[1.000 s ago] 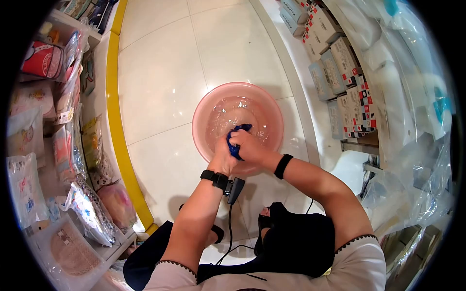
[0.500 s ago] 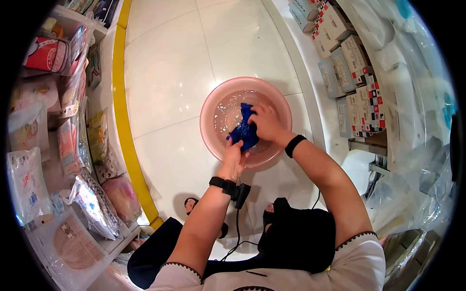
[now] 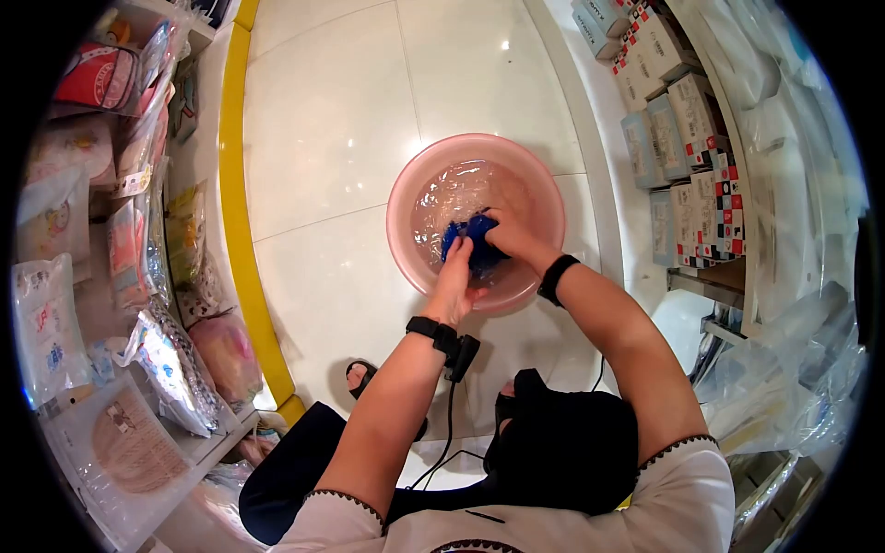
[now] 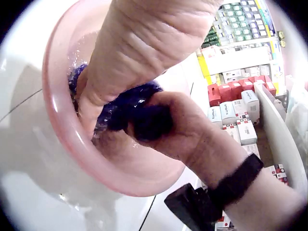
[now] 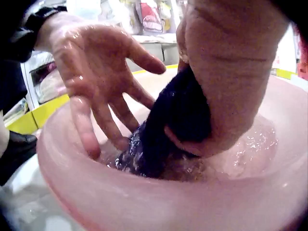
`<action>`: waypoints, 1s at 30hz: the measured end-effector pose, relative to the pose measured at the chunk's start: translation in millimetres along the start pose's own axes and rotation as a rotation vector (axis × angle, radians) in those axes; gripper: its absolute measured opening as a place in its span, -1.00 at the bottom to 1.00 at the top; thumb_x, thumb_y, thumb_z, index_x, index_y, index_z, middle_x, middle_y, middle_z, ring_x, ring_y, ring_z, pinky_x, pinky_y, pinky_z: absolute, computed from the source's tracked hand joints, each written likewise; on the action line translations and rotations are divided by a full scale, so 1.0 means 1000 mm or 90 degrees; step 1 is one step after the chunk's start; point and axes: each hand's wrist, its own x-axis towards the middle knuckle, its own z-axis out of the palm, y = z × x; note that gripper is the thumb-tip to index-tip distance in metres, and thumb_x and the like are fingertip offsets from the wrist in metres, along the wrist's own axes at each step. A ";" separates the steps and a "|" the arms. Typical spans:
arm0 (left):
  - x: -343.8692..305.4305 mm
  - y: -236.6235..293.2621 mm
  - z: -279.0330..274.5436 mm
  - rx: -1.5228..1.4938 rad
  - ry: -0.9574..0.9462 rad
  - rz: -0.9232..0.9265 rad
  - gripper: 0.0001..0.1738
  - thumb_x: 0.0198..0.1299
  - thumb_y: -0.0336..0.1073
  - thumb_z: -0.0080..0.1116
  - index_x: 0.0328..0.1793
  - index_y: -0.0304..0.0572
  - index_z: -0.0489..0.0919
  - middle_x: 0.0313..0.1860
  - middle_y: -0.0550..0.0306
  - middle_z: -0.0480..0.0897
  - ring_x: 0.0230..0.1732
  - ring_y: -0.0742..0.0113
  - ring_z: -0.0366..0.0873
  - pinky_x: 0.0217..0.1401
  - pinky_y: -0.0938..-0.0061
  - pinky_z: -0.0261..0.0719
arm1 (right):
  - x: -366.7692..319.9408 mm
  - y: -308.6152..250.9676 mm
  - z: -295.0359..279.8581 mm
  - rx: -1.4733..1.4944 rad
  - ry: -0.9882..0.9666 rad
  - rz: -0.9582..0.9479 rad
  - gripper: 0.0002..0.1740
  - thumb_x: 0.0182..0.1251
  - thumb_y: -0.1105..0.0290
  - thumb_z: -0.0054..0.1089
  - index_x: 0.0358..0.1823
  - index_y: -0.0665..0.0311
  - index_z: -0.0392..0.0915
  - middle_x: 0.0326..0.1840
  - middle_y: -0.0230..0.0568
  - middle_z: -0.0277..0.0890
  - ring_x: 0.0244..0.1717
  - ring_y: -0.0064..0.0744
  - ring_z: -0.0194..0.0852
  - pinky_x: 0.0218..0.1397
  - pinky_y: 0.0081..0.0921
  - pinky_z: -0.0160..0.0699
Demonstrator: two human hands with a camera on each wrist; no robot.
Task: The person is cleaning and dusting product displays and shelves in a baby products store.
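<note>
A wet dark blue cloth (image 3: 476, 241) hangs bunched over and into the water of a pink plastic basin (image 3: 402, 241). My right hand (image 3: 518, 238) grips a wad of it, thumb and fingers curled round the cloth, as the left wrist view also shows for the right hand (image 4: 180, 126). My left hand (image 3: 452, 281) is wet, its palm turned towards the cloth. In the right wrist view the left hand (image 5: 98, 79) has its fingers spread and nearly straight, their tips right at the cloth's lower part (image 5: 144, 149).
The basin stands on pale floor tiles (image 3: 323, 138). Shelves with bagged goods (image 3: 175, 369) line the left behind a yellow edge strip (image 3: 238, 203); stacked boxes (image 3: 687, 175) line the right. A black cable (image 3: 451, 415) trails from the left wrist camera past the person's feet.
A second ago both hands squeezed the cloth together over the basin. Half a second ago it lay spread lower in the water; now the right hand bunches it and the left hand has loosened.
</note>
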 end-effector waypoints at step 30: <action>0.029 0.007 -0.012 -0.281 -0.050 0.077 -0.58 0.35 -0.08 -0.30 -0.01 -0.30 0.38 -0.19 -0.02 0.54 -0.21 0.19 0.55 -0.18 0.22 0.62 | -0.036 -0.035 0.045 -0.399 0.117 -0.239 -0.82 0.02 0.41 0.04 -0.29 0.15 0.51 -0.24 -0.12 0.42 -0.13 -0.03 0.42 -0.09 -0.18 0.44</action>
